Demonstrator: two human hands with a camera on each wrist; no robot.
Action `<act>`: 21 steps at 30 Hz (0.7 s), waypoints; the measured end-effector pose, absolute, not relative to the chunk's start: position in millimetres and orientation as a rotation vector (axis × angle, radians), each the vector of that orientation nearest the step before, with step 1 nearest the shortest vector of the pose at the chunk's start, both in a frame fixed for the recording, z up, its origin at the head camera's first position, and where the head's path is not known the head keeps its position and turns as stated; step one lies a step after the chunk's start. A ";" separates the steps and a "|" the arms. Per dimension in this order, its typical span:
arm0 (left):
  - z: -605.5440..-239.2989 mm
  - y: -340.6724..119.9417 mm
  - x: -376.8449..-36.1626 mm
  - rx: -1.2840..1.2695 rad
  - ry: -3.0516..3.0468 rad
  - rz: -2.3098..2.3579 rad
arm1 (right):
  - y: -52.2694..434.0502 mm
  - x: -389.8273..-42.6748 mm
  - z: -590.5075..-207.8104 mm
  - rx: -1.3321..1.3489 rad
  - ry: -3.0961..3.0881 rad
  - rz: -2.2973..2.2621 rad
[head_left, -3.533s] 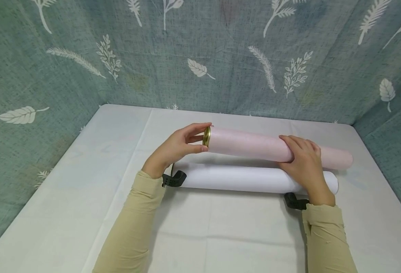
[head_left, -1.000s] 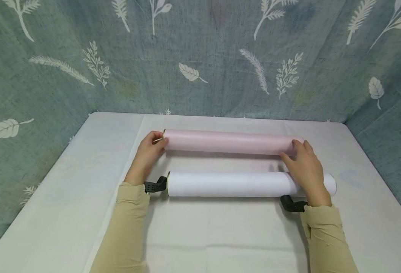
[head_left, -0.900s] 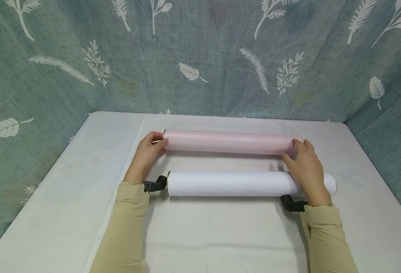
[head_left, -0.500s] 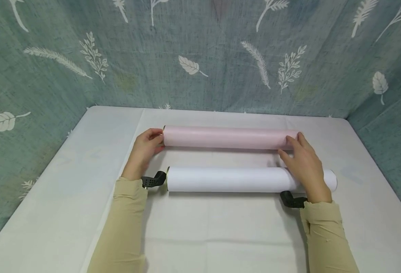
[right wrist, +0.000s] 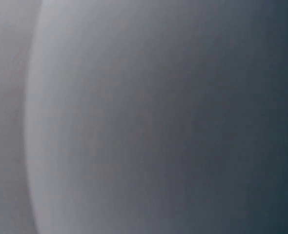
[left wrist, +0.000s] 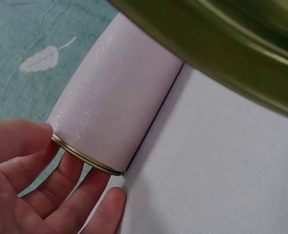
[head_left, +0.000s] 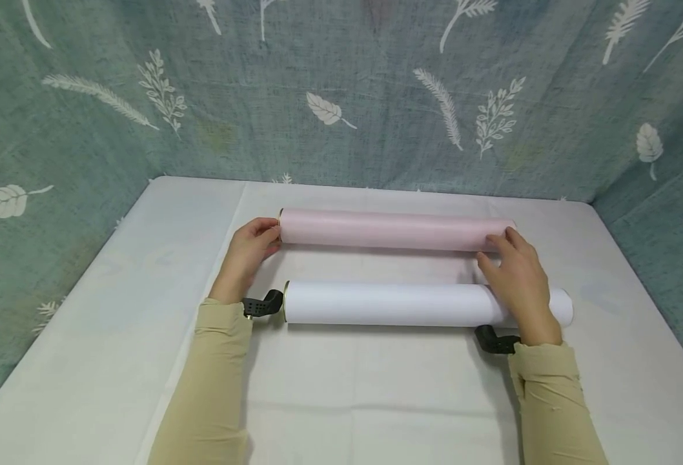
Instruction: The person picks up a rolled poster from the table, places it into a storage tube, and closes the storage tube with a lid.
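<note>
A long pink tube (head_left: 388, 230) with a gold rim lies across the far part of the table, in the head view. At its left end is my left hand (head_left: 245, 255), thumb and straight fingertips touching the rim; the left wrist view shows this hand (left wrist: 31, 180) with its fingers spread at the end of the tube (left wrist: 114, 87). My right hand (head_left: 518, 274) reaches over a white tube (head_left: 388, 303) to the pink tube's right end. Its fingertips rest on the pink surface, and the thumb stands apart. A blurred pale curve (right wrist: 110, 117) fills the right wrist view.
The white tube lies nearer, roughly parallel to the pink one, under the right wrist. Its gold end (left wrist: 241, 63) looms large in the left wrist view. Black wrist cameras (head_left: 265, 303) sit close to it. A leaf-patterned curtain (head_left: 341, 90) stands behind the white-covered table (head_left: 318, 400).
The pink tube, held up and slanted at first, has come down behind the white tube and moved left. Lately, the left thumb has slid back to the rim and the right hand's grip has loosened.
</note>
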State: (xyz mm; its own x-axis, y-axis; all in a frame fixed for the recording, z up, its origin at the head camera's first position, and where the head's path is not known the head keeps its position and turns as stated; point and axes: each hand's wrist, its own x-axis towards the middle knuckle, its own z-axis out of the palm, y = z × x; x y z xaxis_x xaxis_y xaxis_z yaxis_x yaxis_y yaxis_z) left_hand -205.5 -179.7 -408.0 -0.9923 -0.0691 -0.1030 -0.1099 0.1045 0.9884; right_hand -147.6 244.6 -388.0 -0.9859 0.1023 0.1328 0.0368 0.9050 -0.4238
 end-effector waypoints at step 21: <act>-398.7 -195.1 -200.5 -0.288 2.630 1.778 | 255.6 -146.0 -376.9 0.200 -2.837 1.035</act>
State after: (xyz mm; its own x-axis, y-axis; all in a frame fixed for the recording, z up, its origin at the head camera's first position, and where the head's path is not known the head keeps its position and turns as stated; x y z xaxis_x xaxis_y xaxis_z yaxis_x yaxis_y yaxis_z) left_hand -200.5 -195.1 -398.7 -0.9827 -0.1745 -0.0625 -0.1231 0.3621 0.9240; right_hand -146.0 255.6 -376.9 -0.9846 -0.0839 0.1531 -0.1628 0.7583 -0.6313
